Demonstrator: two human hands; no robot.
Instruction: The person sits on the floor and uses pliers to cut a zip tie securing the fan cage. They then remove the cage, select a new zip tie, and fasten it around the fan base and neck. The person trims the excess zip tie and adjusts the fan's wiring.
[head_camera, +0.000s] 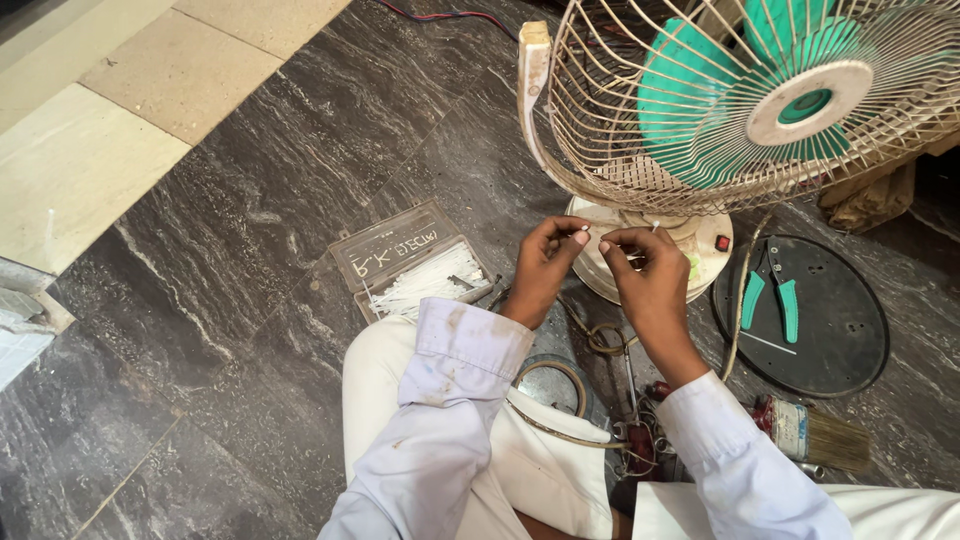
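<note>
My left hand (545, 262) and my right hand (640, 270) meet just below the wire cage of a table fan (620, 130) with green blades. Both pinch a thin white cable tie (592, 236) between fingertips, close to the fan's cream base (700, 262). An end of the tie sticks up near my right hand's fingers. The fan cage tilts toward me, and its lower rim hangs right above my fingers.
An open plastic box of white cable ties (420, 270) lies on the dark stone floor at left. Green-handled pliers (772, 295) rest on a round black plate (840, 330). A paintbrush (815, 435) and loose wires (580, 395) lie by my knees.
</note>
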